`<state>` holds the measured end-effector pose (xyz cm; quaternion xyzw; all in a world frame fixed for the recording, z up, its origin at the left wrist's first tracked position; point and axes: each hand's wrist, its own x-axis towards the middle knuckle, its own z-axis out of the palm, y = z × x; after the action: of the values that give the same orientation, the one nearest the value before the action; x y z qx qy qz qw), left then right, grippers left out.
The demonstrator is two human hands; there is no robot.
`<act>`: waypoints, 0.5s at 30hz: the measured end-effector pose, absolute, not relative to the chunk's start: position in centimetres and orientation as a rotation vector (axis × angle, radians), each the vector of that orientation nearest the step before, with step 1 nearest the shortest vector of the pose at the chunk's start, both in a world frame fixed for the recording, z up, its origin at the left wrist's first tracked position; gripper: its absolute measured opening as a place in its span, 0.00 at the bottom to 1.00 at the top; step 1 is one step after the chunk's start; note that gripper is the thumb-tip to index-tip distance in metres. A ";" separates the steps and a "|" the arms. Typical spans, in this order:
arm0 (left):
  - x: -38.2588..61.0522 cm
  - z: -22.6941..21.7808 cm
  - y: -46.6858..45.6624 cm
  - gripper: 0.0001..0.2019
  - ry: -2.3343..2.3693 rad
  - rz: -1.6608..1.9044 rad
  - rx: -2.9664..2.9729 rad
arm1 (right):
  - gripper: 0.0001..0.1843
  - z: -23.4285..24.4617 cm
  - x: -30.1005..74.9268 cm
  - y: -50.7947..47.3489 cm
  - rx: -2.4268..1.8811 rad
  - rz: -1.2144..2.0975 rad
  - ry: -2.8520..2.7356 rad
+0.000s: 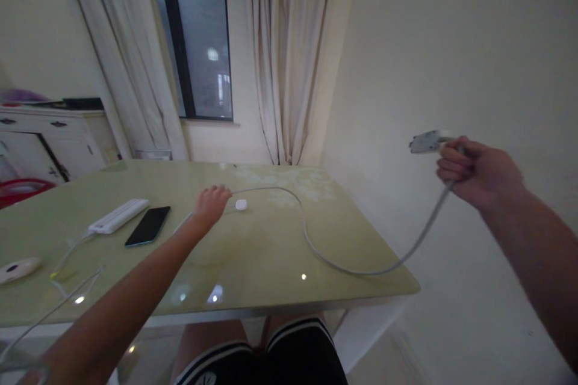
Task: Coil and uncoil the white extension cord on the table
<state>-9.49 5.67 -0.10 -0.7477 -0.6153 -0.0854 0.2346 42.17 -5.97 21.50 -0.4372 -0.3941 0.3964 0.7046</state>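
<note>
A long pale grey cable (316, 248) runs in a loose S across the table between my two hands. My right hand (472, 171) is raised off the table at the right, in front of the wall. Its fingers are closed round one end of the cable, and a grey-white rectangular plug (425, 142) sticks out to the left of them; its exact type is too blurred to tell. Low over the tabletop, my left hand (211, 207) is closed on another stretch of the same cable. Just right of that hand lies a small white rounded case (241, 205).
The glossy green tabletop (266, 277) ends near my lap, with a wall (451, 60) along its right. At the left lie a white power strip (120, 216) with its cord, a black phone (148, 226) and a white oval device (18, 269). A curtained window (203, 36) stands behind.
</note>
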 end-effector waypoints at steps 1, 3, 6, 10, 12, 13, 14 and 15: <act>-8.8 -0.7 6.1 0.16 -1.691 -0.209 -2.061 | 0.25 21.3 40.2 -4.5 -0.916 0.932 -0.864; -7.8 -2.0 6.7 0.18 -1.707 -0.200 -2.112 | 0.22 20.7 36.6 -1.8 -0.804 0.971 -0.854; -7.0 -4.0 7.2 0.17 -1.807 -0.294 -2.278 | 0.19 19.6 33.0 1.4 -0.684 0.892 -0.885; -6.5 -5.9 7.7 0.15 -1.952 -0.469 -2.360 | 0.18 18.2 31.3 3.6 -0.642 0.785 -0.953; -6.5 -5.8 8.7 0.15 -2.057 -0.620 -2.348 | 0.20 17.7 31.3 3.9 -0.657 0.769 -1.003; -6.5 -5.5 9.4 0.14 -2.122 -0.709 -2.343 | 0.21 17.5 31.4 3.9 -0.668 0.768 -1.031; -6.8 -4.9 10.3 0.13 -2.186 -0.794 -2.342 | 0.21 17.3 31.6 3.8 -0.682 0.771 -1.058; -7.1 -4.1 11.3 0.12 -2.247 -0.898 -2.355 | 0.21 17.1 31.8 3.7 -0.700 0.779 -1.083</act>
<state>-7.11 11.26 -4.14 -0.6927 -0.6608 -0.2642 -0.1172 31.77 3.72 17.07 -0.3180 -0.4916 0.3539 0.7294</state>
